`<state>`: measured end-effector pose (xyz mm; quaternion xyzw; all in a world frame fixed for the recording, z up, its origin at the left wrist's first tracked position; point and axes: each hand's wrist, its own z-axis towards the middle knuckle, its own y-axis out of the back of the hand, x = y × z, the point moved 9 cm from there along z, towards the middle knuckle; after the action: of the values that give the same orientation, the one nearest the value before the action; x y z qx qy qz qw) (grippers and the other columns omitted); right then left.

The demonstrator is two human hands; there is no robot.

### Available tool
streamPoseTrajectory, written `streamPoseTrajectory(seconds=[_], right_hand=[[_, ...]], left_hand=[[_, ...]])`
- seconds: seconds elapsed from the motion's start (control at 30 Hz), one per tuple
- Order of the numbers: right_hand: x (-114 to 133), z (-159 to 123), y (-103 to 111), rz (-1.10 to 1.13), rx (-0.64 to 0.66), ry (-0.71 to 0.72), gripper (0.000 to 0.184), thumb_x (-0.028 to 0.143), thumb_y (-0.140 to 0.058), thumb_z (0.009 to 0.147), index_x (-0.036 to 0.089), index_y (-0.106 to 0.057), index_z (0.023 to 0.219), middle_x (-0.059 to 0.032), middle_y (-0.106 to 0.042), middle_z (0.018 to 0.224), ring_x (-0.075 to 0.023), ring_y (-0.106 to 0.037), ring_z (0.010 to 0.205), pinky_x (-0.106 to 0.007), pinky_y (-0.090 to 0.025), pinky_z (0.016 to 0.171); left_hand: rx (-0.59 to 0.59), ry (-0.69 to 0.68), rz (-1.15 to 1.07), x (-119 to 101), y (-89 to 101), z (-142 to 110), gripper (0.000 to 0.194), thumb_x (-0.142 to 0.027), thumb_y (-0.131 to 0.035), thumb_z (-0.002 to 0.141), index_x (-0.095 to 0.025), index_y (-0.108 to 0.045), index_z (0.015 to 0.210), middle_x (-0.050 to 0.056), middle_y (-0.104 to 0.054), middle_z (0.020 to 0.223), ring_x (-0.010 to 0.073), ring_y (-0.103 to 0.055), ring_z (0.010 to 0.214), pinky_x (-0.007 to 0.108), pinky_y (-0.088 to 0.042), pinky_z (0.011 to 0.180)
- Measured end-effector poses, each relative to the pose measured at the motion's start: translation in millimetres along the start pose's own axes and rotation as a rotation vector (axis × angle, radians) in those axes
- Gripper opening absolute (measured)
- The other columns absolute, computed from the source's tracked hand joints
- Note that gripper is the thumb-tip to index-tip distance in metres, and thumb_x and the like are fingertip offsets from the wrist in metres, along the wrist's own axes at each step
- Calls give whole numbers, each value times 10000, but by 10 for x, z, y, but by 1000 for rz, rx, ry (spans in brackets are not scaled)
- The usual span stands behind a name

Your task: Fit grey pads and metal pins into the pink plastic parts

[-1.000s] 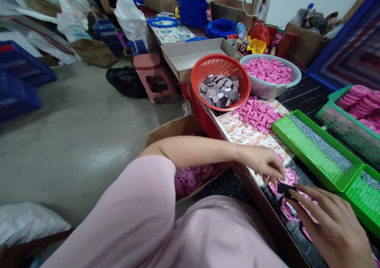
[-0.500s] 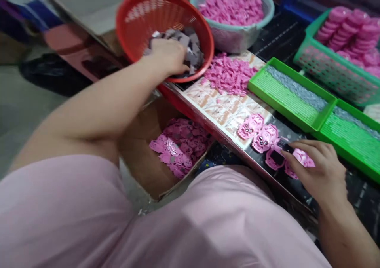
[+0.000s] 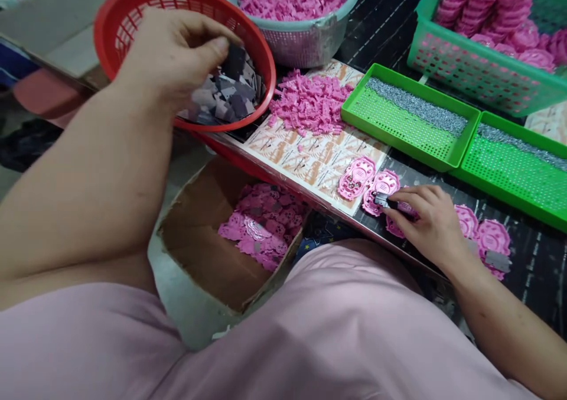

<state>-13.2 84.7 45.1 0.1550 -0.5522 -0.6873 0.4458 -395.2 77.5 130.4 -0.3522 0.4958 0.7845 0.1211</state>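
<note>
My left hand (image 3: 172,51) is above the red basket (image 3: 269,101), finger and thumb pinched on a dark grey flat piece (image 3: 234,63). Below it, loose grey flat pieces (image 3: 233,98) fill the basket's lower side. On the table my right hand (image 3: 427,220) pinches a small grey-black piece (image 3: 381,199) against a pink molded casing (image 3: 387,182), second in a row. At the row's near end lies another pink casing (image 3: 357,178) with small silver dots. Part of the row is hidden under my right hand; beyond it a pink casing (image 3: 494,237) carries a grey piece.
Green trays (image 3: 398,125) hold small silver metal parts. A heap of small pink parts (image 3: 310,101) lies beside a pale blue basket (image 3: 305,33) of pink pieces. A teal basket (image 3: 469,72) holds stacked pink casings. Below the table edge stands a cardboard box (image 3: 186,240) with pink pieces.
My left hand has risen out of the grey pieces with a dark piece in its fingertips. My right hand has moved along the row to the second casing, uncovering casings behind it.
</note>
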Motion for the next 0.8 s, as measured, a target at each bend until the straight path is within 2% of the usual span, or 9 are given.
streamPoseTrajectory(seconds=[0.1,0.17,0.2,0.3,0.37,0.5,0.67,0.73,0.8], right_hand=[[55,68,-69,-12,0,1,194,381,-675,843,217,-693,946,-42,-724,930,-224,-598,890,-395,-458,792],[74,81,-97,-23,9,1,199,390,-671,845,220,-696,946,-42,-723,933,-229,-596,896,-398,-453,796],[80,77,-100,-26,13,3,208,400,-665,849,222,-695,953,-45,-721,948,-232,-596,906,-398,-450,795],[72,38,-28,-31,-6,4,228,418,-647,859,226,-689,973,-58,-708,1025,-240,-599,940,-397,-441,790],[43,-1,48,-29,-23,-11,214,403,-649,860,229,-684,981,-63,-698,1066,-240,-603,958,-400,-442,806],[-3,-82,177,-5,-52,-22,169,331,-673,850,231,-674,986,-63,-696,1071,-226,-619,970,-400,-457,850],[-53,-187,302,-17,-87,-27,167,268,-675,845,238,-667,1008,-73,-693,1084,-231,-630,961,-409,-474,855],[-88,-261,398,-23,-107,-46,177,245,-692,827,235,-666,1002,-77,-695,1083,-235,-640,962,-420,-488,869],[-152,-377,570,-36,-167,-83,189,202,-715,797,237,-676,979,-75,-706,1053,-238,-654,945,-421,-506,861]], left_hand=[[250,-99,-155,-409,-478,-174,275,-186,-562,856,-149,-715,1081,-2,-704,821,70,-570,682,272,-490,735],[536,-108,-112,-602,-975,-390,295,-184,-609,863,-135,-683,1144,17,-719,857,76,-590,699,288,-486,737],[639,-115,-98,-675,-1193,-497,274,-181,-634,844,-131,-699,1105,20,-720,831,89,-608,699,283,-488,723],[799,-213,-94,-868,-1685,-733,149,-185,-658,811,-135,-737,928,17,-722,796,114,-653,717,247,-485,693],[826,-293,-86,-950,-1880,-817,107,-170,-664,797,-138,-737,868,7,-722,773,105,-656,708,224,-471,686],[857,-362,-40,-995,-2075,-891,87,-152,-669,801,-144,-743,846,-5,-717,741,94,-643,693,211,-443,698],[866,-453,70,-1011,-2147,-924,82,-181,-679,822,-174,-747,867,4,-715,832,111,-649,782,218,-444,752],[824,-503,129,-1024,-2126,-931,98,-206,-675,834,-181,-749,894,15,-711,867,128,-647,828,243,-451,803],[726,-536,167,-1057,-2064,-916,120,-231,-654,853,-187,-748,913,24,-708,896,147,-643,869,271,-452,849]])
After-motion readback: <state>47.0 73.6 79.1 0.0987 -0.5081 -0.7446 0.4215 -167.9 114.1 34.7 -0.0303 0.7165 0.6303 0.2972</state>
